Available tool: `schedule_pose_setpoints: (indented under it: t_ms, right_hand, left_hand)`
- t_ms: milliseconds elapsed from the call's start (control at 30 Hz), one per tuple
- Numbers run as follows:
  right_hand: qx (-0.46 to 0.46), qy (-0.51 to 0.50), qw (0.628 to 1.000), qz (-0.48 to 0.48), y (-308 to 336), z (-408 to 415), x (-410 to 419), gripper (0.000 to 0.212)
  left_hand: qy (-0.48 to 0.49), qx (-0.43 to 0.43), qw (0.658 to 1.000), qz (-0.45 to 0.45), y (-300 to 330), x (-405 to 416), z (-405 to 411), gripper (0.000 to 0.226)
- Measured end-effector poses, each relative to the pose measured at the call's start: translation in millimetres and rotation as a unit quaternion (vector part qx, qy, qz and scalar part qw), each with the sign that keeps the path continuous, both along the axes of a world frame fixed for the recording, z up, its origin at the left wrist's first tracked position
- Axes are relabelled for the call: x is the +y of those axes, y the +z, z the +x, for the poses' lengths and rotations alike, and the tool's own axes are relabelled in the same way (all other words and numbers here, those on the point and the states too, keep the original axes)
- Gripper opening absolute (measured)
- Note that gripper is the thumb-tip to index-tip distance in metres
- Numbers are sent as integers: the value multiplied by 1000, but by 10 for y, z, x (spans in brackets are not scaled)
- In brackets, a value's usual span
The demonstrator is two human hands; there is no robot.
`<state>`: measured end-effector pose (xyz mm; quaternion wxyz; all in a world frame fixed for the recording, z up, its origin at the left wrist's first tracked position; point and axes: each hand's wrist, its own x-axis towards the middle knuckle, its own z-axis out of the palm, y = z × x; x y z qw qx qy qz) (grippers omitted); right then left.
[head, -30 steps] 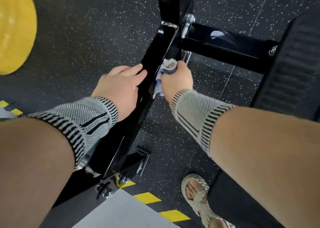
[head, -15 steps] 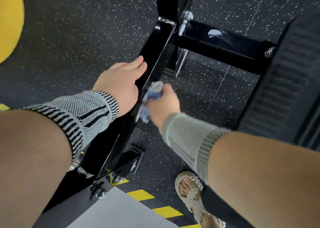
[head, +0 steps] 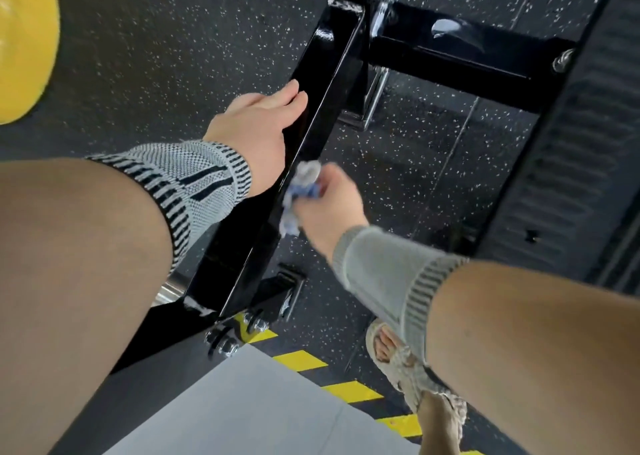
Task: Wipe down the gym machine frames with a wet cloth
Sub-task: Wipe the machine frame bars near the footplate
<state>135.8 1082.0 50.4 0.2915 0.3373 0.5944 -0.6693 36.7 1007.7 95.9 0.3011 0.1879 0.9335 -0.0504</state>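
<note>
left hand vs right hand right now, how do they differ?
The left hand rests on top of the glossy black frame beam, fingers fairly straight, holding nothing; the right hand grips a crumpled white-and-blue cloth against the beam's side. The left hand looks sharp; the right is motion-blurred. Both wear grey knitted wrist sleeves.

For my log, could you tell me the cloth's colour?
Blue and white, bunched in the right hand; head view: cloth.
</note>
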Motion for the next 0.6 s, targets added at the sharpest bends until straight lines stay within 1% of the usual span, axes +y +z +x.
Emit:
schedule_pose_setpoints:
  t_ms: [33,100,133,200,233,267,300,333,400,467,533,600]
  right_hand:
    - [-9,34,999,-21,47,165,-123,30]
    - [1,77,997,-2,93,321,-264,26]
    - [-3,57,998,2,65,309,-271,26]
    - [-41,-51,998,-17,32,165,-182,27]
    - [-48,-90,995,3,25,108,-145,25]
    - [-48,-90,994,44,9,88,-143,26]
    - [-47,-69,994,68,11,120,-191,28]
    - [-50,-48,995,65,40,201,-259,29]
    - [-66,21,998,5,152,427,-441,27]
    - [-50,79,994,-48,249,600,-556,19]
    - [-17,70,994,-81,300,663,-602,14]
    - [15,49,997,-59,271,687,-618,18]
  left_hand:
    - [-10,-1,1000,-15,19,12,3,65]
    - [-27,2,998,-49,66,31,11,63]
    - [-33,3,998,-61,98,29,20,61]
    - [-45,2,996,-79,163,-13,70,56]
    - [-49,4,995,-89,194,-57,111,54]
    - [-48,8,994,-103,226,-109,159,53]
    - [-43,10,992,-115,253,-157,205,52]
    - [-33,12,992,-125,278,-188,248,51]
    - [-9,4,990,-144,320,-177,291,53]
    - [9,-8,986,-166,334,-95,323,57]
    - [28,-9,983,-182,314,-50,374,65]
    - [44,-3,982,-183,301,-66,415,69]
